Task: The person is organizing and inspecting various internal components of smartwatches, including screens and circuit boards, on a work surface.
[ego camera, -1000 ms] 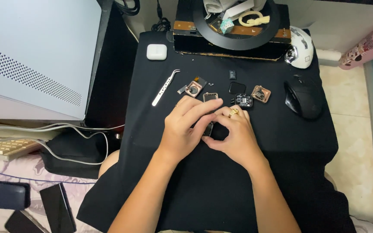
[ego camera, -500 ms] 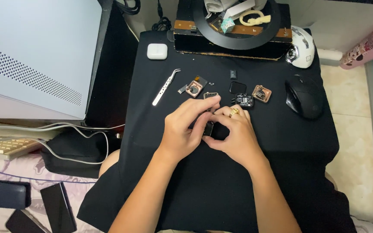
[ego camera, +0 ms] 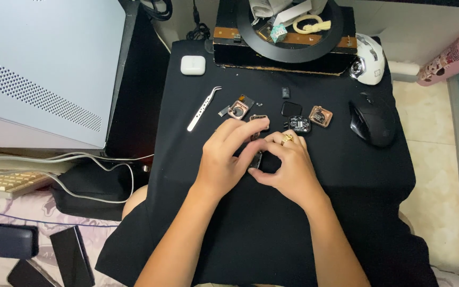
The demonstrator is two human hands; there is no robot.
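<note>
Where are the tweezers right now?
In the head view the silver tweezers lie on the black cloth, left of the left hand, below the white earbud case and beside a small copper-coloured square part.

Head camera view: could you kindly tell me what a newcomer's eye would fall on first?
The left hand and right hand meet at the middle of the black cloth, pinching a small dark part between them. Just beyond lie small square casings and white tweezers; a black mouse sits to the right.
</note>
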